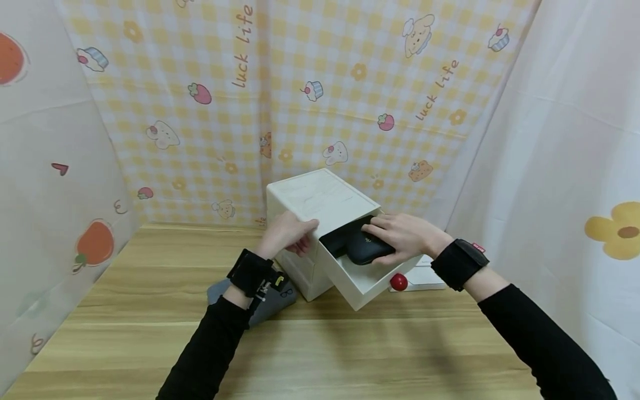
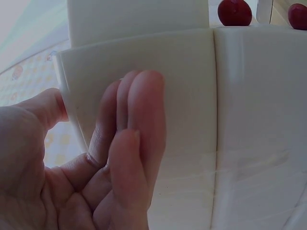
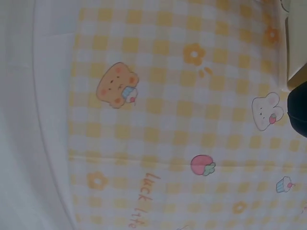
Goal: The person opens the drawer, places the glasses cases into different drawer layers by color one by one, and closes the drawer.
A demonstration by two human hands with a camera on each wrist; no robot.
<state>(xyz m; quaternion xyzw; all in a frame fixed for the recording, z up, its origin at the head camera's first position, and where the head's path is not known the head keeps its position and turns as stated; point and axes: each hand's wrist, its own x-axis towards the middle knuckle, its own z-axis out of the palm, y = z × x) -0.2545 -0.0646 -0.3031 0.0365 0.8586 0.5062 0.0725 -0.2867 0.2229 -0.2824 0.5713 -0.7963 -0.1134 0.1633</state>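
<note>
My right hand [image 1: 400, 236] reaches over the pulled-out drawer [image 1: 365, 286] and holds a rounded black mouse-shaped object [image 1: 366, 248] with a small pale logo. Behind that object, a flat black thing [image 1: 340, 236] lies in the drawer, partly covered. My left hand [image 1: 287, 230] rests at the upper front corner of the white drawer cabinet [image 1: 320, 200], the thumb along its top edge. In the left wrist view the other fingers [image 2: 146, 110] extend in front of the cabinet's side. The right hand is out of its own wrist view, where part of a black object [image 3: 298, 110] shows.
A red knob [image 1: 398, 281] sits on the drawer front; the left wrist view shows a second red knob [image 2: 298, 17]. A grey pouch [image 1: 272, 305] with a glasses print lies under my left wrist. Some white item [image 1: 425, 276] stands behind the drawer on the wooden table [image 1: 150, 311].
</note>
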